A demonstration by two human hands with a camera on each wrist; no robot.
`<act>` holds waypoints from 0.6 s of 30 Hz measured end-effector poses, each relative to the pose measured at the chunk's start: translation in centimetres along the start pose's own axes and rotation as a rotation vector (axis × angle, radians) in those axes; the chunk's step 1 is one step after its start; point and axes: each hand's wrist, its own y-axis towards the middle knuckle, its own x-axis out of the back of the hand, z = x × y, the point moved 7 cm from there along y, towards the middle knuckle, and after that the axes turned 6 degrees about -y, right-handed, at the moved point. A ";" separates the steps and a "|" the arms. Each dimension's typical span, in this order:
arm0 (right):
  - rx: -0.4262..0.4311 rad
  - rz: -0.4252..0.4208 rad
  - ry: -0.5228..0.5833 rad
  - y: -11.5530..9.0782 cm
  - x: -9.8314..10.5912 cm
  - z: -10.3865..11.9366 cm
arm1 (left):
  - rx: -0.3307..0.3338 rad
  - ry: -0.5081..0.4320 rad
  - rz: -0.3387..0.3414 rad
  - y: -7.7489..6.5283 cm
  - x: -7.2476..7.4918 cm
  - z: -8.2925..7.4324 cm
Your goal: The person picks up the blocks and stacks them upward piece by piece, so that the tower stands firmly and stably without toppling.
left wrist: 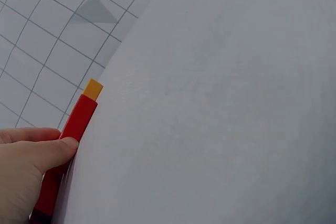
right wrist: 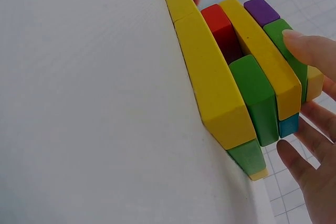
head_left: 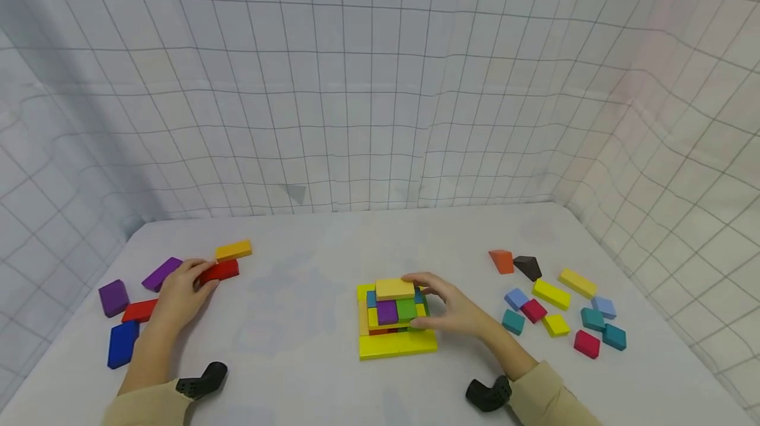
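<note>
At the left, my left hand (head_left: 180,291) pinches a long red block (head_left: 221,270) between thumb and fingers. In the left wrist view, the thumb lies along the side of this red block (left wrist: 79,119). A layered stack of coloured blocks (head_left: 387,312) stands on a base of yellow blocks (head_left: 398,345) near the middle of the table. My right hand (head_left: 451,307) grips the stack's upper right side. Its thumb touches a green block (right wrist: 286,51), with the other fingers round the far side. A pale yellow block (head_left: 394,289) lies on top.
An orange-yellow block (head_left: 233,250) lies just behind the pinched red one. Purple blocks (head_left: 113,298), another red block (head_left: 140,311) and a blue block (head_left: 123,343) surround the left forearm. Several small blocks, including a yellow one (head_left: 551,294), are scattered at the right.
</note>
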 end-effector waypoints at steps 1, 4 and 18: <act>-0.002 0.001 0.001 0.0 0.0 0.0 | 0.001 0.000 -0.003 0.0 0.0 0.0; 0.006 -0.002 0.004 0.0 0.1 0.0 | 0.000 -0.001 -0.004 0.0 0.0 0.0; 0.016 0.002 -0.018 0.1 0.1 0.2 | -0.318 -0.239 -0.176 -0.3 -1.3 -9.5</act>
